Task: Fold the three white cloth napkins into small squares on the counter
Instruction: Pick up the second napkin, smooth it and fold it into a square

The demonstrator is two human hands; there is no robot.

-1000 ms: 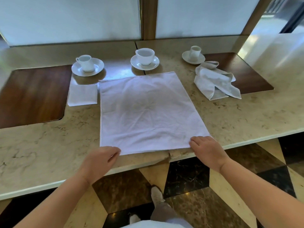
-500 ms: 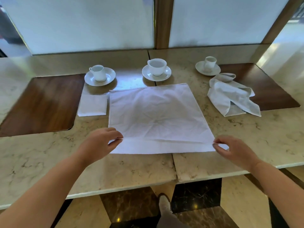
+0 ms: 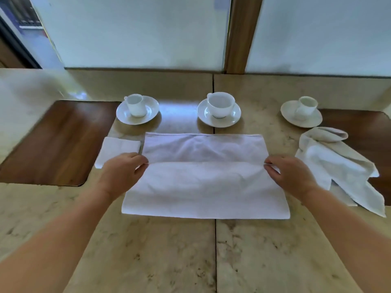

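A large white napkin (image 3: 203, 187) lies on the marble counter (image 3: 190, 250), its near part folded over toward the far edge. My left hand (image 3: 122, 172) pinches the folded flap's left corner. My right hand (image 3: 289, 174) pinches its right corner. The flap's edge runs between my hands, short of the napkin's far hem. A small folded white napkin (image 3: 118, 149) lies just left of the large one, partly behind my left hand. A crumpled white napkin (image 3: 338, 170) lies to the right.
Three white cups on saucers stand along the back: left (image 3: 137, 108), middle (image 3: 220, 108), right (image 3: 302, 113). Dark wooden insets sit in the counter at left (image 3: 53, 142) and far right (image 3: 364, 132). Frosted panels rise behind the counter.
Both hands have carried the napkin's near edge away from me, over the cloth, so the folded flap is much wider. The camera has moved closer over the counter.
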